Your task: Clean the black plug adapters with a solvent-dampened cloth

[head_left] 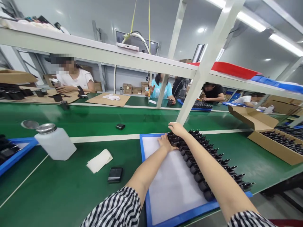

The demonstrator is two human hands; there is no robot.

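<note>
Rows of black plug adapters [198, 171], pins pointing right, fill the right side of a white-bottomed tray [145, 206] with a blue rim. My left hand [165, 143] is at the far end of these rows, fingers spread and thumb reaching right, touching the end adapters. Just beyond it, my right hand [177, 129] hovers over or rests on the far end; contact is unclear. Its fingers extend leftward, and nothing shows in them. My right forearm crosses above the adapters and hides some of them.
Left of the tray lie a black adapter [115, 174], a folded cloth [99, 160] and a white pump bottle [55, 143]. Another black piece [120, 126] sits on the green belt. A carton [274, 145] of adapters stands right. A shelf post [196, 85] rises ahead; several co-workers sit opposite.
</note>
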